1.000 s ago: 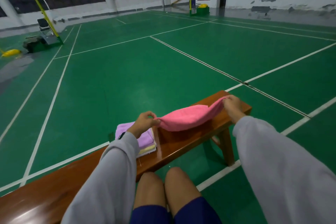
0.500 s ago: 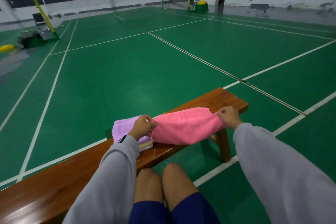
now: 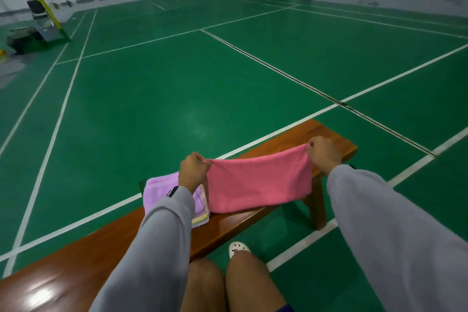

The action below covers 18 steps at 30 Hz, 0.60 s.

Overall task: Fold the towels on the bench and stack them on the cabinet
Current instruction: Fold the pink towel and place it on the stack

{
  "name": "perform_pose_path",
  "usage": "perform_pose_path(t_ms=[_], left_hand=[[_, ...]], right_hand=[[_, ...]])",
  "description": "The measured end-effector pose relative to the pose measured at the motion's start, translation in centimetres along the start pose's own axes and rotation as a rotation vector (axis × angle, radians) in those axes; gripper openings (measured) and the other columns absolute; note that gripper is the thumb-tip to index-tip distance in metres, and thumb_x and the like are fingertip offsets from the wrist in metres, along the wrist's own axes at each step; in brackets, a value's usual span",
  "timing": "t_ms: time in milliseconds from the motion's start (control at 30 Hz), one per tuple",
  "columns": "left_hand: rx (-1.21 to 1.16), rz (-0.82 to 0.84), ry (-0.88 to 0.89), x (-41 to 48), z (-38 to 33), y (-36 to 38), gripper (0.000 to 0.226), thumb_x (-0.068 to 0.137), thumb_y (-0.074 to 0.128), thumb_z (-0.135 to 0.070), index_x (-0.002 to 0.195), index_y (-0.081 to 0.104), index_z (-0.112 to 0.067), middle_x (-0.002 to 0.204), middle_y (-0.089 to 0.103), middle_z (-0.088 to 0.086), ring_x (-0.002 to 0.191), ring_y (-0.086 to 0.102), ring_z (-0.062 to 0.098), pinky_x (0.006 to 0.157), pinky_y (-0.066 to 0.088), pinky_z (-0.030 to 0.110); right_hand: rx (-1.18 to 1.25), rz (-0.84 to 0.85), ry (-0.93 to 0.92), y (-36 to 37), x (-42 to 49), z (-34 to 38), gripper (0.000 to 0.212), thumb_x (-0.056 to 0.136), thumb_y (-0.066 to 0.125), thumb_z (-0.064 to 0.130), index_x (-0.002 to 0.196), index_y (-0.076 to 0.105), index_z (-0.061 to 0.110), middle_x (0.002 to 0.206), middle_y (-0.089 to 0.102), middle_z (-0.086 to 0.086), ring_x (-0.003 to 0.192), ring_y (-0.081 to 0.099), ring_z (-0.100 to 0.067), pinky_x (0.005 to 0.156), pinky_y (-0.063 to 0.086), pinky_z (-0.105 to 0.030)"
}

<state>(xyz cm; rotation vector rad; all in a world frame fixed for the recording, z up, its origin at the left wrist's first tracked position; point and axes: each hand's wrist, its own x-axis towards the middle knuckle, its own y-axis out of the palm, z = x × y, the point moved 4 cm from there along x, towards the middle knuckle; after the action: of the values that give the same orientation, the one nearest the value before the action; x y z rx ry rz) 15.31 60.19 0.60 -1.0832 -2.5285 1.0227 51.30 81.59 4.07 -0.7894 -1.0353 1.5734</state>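
A pink towel (image 3: 258, 182) hangs stretched between my hands above the brown wooden bench (image 3: 228, 225), its lower edge touching the bench top. My left hand (image 3: 192, 172) pinches its upper left corner. My right hand (image 3: 325, 153) pinches its upper right corner. To the left of the pink towel, a folded purple towel (image 3: 157, 192) lies on the bench on top of a thin yellowish one (image 3: 200, 220). No cabinet is in view.
The bench runs from lower left to its right end (image 3: 347, 144), standing on a green badminton court floor (image 3: 177, 83). My bare knees (image 3: 228, 284) and a white shoe (image 3: 238, 248) are just in front of the bench. A yellow net post and chair (image 3: 43, 18) stand far left.
Both hands have lifted the pink towel's top edge higher, so it now hangs spread flat and taller over the bench. One second ago it sagged as a narrow bunched strip.
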Motion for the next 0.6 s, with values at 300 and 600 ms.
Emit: perform_pose_path(t_ms=[300, 600], left_hand=[[0.066, -0.001, -0.018, 4.5, -0.8, 2.6, 0.013, 0.086, 0.069, -0.025, 0.085, 0.061, -0.015, 0.066, 0.071, 0.007, 0.061, 0.068, 0.02, 0.069, 0.056, 0.031], [0.161, 0.124, -0.181, 5.4, 2.3, 6.3, 0.022, 0.085, 0.065, -0.022, 0.101, 0.067, -0.007, 0.109, 0.071, 0.015, 0.102, 0.064, 0.035, 0.086, 0.049, 0.036]], right_hand=[[-0.095, 0.042, 0.025, 3.1, 4.9, 0.4, 0.018, 0.103, 0.056, 0.025, 0.106, 0.071, 0.017, 0.102, 0.069, -0.007, 0.085, 0.059, -0.024, 0.073, 0.046, -0.033], [-0.171, 0.14, -0.045, 9.3, 4.1, 1.5, 0.032, 0.098, 0.056, 0.017, 0.127, 0.044, 0.012, 0.114, 0.064, -0.014, 0.101, 0.067, -0.032, 0.081, 0.055, -0.042]])
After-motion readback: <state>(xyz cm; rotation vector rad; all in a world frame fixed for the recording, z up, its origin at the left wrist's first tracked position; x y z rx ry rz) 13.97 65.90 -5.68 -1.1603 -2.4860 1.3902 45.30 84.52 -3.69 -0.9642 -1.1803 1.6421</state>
